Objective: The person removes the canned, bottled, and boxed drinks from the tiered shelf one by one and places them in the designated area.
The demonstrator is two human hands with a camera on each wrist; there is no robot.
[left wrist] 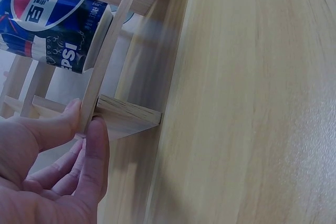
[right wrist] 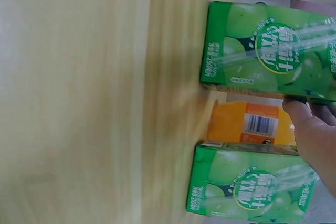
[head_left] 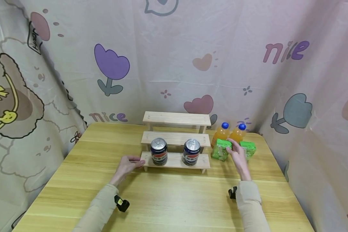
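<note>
The left hand [head_left: 128, 166] pinches the left end of the lowest step of a wooden three-tier display rack [head_left: 176, 138], thumb above and fingers below the board. On that step stand two dark blue Pepsi cans, the left can [head_left: 159, 152] and the right can [head_left: 191, 152]. Right of the rack, the right hand [head_left: 238, 158] grips a green juice box [right wrist: 273, 51] by its upper part, the thumb along its right side. This box tilts slightly in the head view. A second green juice box [right wrist: 252, 182] stands upright just right of it.
Behind the juice boxes stand two orange drink bottles with blue caps, a left bottle [head_left: 221, 132] and a right bottle [head_left: 238, 132]. All rest on a wooden table [head_left: 174, 199]. A printed curtain [head_left: 168, 64] hangs along the table's back and sides.
</note>
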